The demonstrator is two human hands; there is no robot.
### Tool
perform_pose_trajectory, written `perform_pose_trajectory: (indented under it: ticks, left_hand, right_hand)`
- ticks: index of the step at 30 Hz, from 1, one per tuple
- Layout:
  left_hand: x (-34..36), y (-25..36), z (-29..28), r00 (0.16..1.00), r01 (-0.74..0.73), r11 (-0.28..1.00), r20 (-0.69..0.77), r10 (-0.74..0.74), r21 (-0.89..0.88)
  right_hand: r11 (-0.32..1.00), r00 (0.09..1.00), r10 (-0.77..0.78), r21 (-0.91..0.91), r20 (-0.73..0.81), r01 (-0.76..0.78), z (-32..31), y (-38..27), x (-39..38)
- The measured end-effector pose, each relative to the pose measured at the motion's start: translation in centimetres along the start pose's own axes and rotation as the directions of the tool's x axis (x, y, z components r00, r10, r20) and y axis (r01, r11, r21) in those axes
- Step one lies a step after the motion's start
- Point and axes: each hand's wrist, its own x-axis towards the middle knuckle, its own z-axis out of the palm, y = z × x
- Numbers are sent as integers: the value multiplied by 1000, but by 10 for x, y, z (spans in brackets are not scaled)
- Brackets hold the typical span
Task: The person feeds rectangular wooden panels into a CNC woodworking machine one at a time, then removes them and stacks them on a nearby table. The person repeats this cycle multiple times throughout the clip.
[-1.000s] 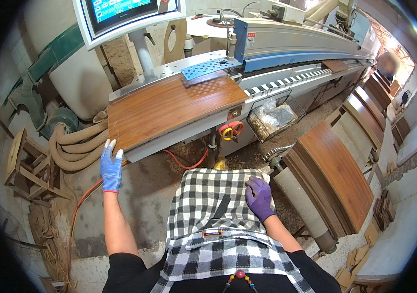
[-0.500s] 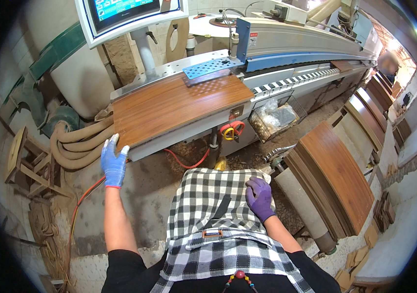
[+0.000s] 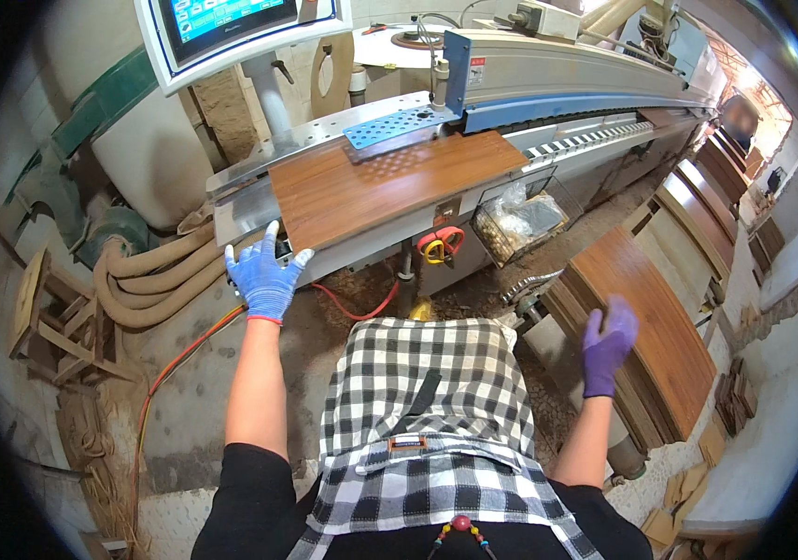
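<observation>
A brown wood-grain board [image 3: 389,191] lies flat on the machine's infeed table, its far side under a blue perforated guard [image 3: 397,128]. My left hand [image 3: 268,271], in a blue glove with white fingertips, has its fingers spread at the board's near left corner. Whether the fingertips press on the board I cannot tell. To the right, my right hand [image 3: 610,343] in a purple glove is slightly blurred, with its fingers apart and nothing held. It hovers over or beside a stack of matching boards [image 3: 646,308]; contact with the stack is not clear.
A touchscreen panel [image 3: 231,28] stands on a post at upper left. Red and yellow scissors [image 3: 442,245] hang on the machine's front beside a wire basket [image 3: 525,219] holding plastic. Hoses [image 3: 161,280] and a wooden stool [image 3: 67,327] are at left. Another person is far off at right.
The board on the machine has slid right along the table, and my left hand has followed it rightward. My right hand has left my apron and moved up and right to the board stack.
</observation>
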Motion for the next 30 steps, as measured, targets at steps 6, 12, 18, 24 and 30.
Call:
perform_pose_trajectory:
  ticks: [6, 12, 18, 24, 30]
  left_hand:
    - [-1, -12, 16, 984, -132, 991, -116, 134, 22]
    - [-2, -14, 17, 987, -115, 993, -112, 117, 30]
    - [-1, -13, 14, 986, -125, 992, -109, 127, 16]
    - [-3, -13, 17, 976, -158, 987, -152, 157, 4]
    - [-2, -15, 18, 977, -148, 989, -156, 145, -8]
  right_hand:
    - [939, 990, 107, -336, 86, -72, -4, 51, -27]
    - [1000, 996, 4, -10, 89, -3, -45, 10, -41]
    - [186, 651, 542, 679, 531, -710, -24, 45, -106]
    - [-509, 189, 788, 792, 587, -338, -31, 112, -97]
    - [-518, 335, 661, 731, 672, -444, -54, 82, -129]
